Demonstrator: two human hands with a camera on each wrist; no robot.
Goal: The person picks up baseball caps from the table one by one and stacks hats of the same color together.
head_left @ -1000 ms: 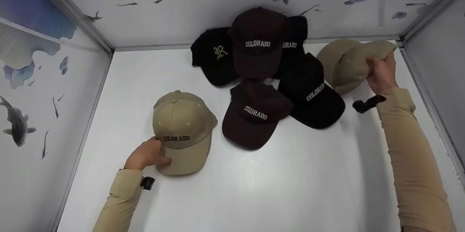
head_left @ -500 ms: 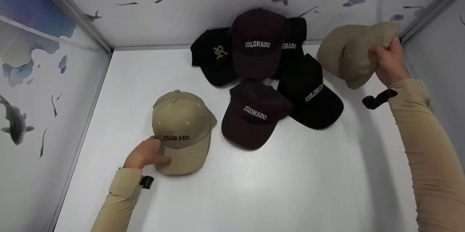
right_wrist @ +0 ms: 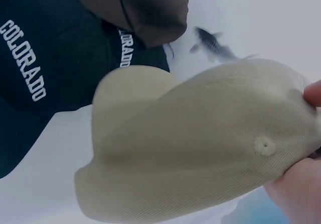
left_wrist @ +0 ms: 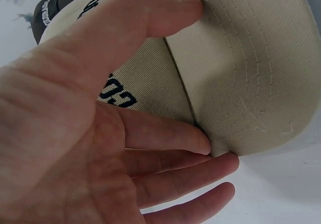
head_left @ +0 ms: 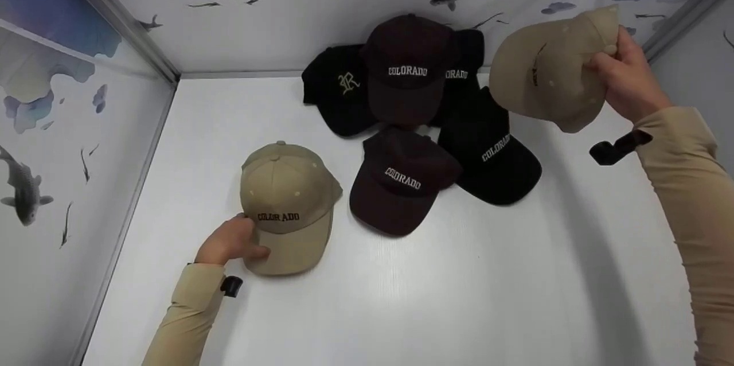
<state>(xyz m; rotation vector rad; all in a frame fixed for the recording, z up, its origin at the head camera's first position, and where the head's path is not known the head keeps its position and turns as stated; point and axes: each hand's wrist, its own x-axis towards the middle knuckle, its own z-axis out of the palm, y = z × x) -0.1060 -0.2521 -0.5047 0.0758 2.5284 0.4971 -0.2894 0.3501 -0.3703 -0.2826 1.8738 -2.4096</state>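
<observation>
At the left of the head view, two tan baseball caps [head_left: 287, 194] are stacked on the white table, the upper one lettered COLORADO. My left hand [head_left: 226, 241] rests at their side. In the left wrist view its thumb lies on the brim [left_wrist: 281, 58], while the fairly straight fingers [left_wrist: 185, 179] lie along the side where brim meets crown. Another tan baseball cap [head_left: 550, 67] is raised at the back right, tilted, brim toward the left. My right hand [head_left: 633, 76] pinches its rear edge. In the right wrist view, the cap [right_wrist: 200, 138] shows its side and an eyelet.
Dark caps gather at the table's back middle: a maroon one [head_left: 407, 67] propped on top, a black one [head_left: 338, 90] with a gold R, and a black COLORADO cap [head_left: 487, 154]. Another maroon cap [head_left: 401, 182] lies in front. Walls with printed fish enclose the table [head_left: 401, 308].
My right hand has lifted its tan cap up off the table, turned it, and moved slightly back. The left hand and the stacked tan caps stay in place.
</observation>
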